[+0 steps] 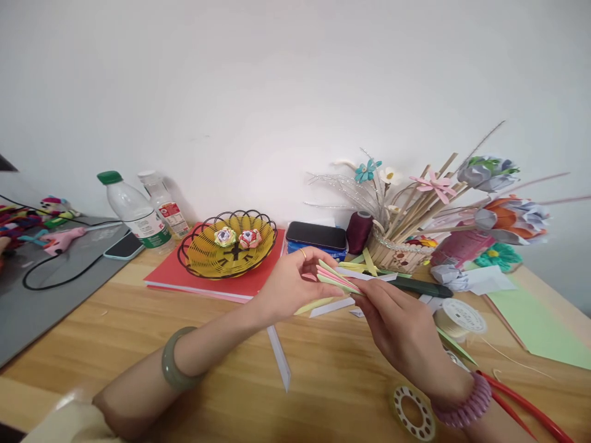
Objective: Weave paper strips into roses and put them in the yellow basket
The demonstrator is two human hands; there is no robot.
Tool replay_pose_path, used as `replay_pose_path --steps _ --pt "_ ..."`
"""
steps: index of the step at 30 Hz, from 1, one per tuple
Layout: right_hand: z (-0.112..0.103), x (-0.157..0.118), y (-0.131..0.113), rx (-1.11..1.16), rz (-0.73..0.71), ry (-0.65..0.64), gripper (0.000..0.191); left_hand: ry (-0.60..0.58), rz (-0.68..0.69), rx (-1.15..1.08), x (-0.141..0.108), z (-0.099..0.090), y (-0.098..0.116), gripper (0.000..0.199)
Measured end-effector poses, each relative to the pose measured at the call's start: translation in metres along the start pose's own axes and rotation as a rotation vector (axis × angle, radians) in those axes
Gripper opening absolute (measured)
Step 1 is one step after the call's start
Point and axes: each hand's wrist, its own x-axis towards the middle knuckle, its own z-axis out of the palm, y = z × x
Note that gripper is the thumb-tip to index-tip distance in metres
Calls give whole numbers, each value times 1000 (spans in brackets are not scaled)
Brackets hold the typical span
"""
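Note:
Between both hands, above the wooden table, is a small stack of folded paper in light green, pink and white. My left hand, with a ring on one finger, pinches the stack's left end. My right hand has its fingers closed on the right end. White and yellow paper strips lie on the table beneath and behind the hands; one white strip points toward the front edge.
A yellow woven basket sits on red paper at centre left, bottles beside it. Behind the hands are a phone and purple thread. At right stand a flower holder, a white spool and red-handled scissors.

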Motion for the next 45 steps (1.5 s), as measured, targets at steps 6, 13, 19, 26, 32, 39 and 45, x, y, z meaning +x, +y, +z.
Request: replay_pose_path --steps 6,13,19,26,32,39,45 --pt "2 -3 -2 107 73 -56 26 21 -35 -114 2 -2 -2 29" --pt "5 -3 -3 118 87 -62 24 88 -57 -139 -1 4 3 29" --pt "6 -3 -4 90 94 -50 23 107 -85 -151 -4 4 7 38" --pt "8 -5 -2 68 133 -86 21 141 -86 -16 -7 7 9 42" --pt "13 -9 2 -37 112 -129 27 136 -149 0 -10 10 11 53" --pt "14 -8 1 -12 109 -135 27 156 -107 -79 -9 10 10 53" --pt "14 -8 2 9 134 -158 27 188 -144 -33 -8 10 8 30"
